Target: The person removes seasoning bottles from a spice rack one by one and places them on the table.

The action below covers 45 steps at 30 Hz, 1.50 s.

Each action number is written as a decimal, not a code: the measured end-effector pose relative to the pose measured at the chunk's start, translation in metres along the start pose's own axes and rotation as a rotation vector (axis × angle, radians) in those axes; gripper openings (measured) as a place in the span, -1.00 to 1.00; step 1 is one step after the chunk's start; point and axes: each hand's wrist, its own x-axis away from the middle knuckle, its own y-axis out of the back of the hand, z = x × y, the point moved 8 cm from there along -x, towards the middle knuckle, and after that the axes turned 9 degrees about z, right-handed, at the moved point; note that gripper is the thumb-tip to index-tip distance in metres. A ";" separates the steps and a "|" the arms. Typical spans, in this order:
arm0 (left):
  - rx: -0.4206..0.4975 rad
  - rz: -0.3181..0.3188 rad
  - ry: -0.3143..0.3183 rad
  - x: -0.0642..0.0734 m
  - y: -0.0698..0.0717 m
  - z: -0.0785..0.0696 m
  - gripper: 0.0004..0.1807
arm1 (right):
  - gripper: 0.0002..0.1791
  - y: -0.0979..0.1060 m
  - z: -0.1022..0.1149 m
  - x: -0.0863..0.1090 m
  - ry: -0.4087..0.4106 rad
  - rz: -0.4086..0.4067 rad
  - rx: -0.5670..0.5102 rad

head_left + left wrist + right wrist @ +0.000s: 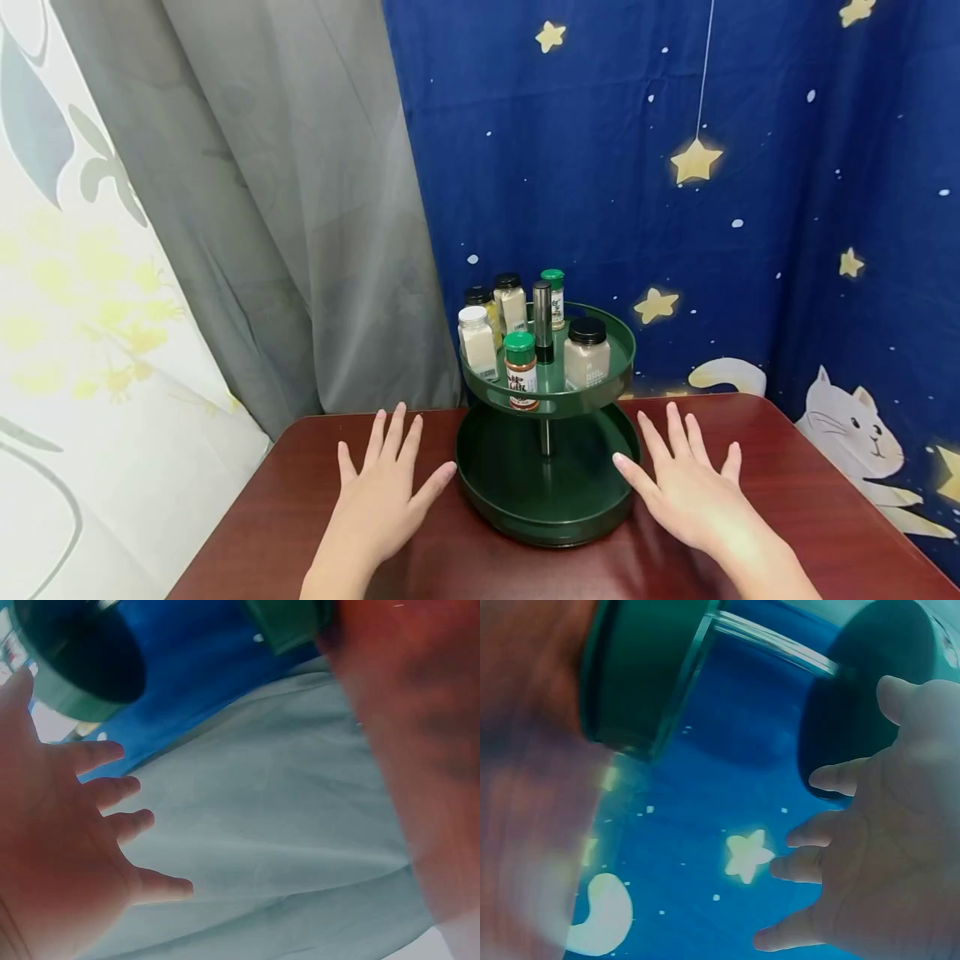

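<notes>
A dark green two-tier round rack [555,532] stands on the table between my hands. Several jars and bottles sit on its upper tier: a green-capped spice bottle [521,375] at the front, a black-lidded jar [587,358], a white-capped jar [477,343] and a slim silver-and-black tube [542,321]. The lower tier holds nothing visible. My left hand [382,496] is held left of the rack, fingers spread and straight, thumb near the lower rim. On the right side, my right hand [690,492] is spread the same way. Both palms show empty in the wrist views.
The reddish-brown table [285,517] has rounded far corners. Behind it hang a grey curtain [322,208] and a blue curtain [585,167] with stars and a cat. A pale patterned cloth [90,375] hangs at the left.
</notes>
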 end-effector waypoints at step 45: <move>0.038 -0.157 -0.141 0.003 0.043 -0.030 -0.09 | -0.50 0.126 0.102 0.019 0.444 -0.653 -0.165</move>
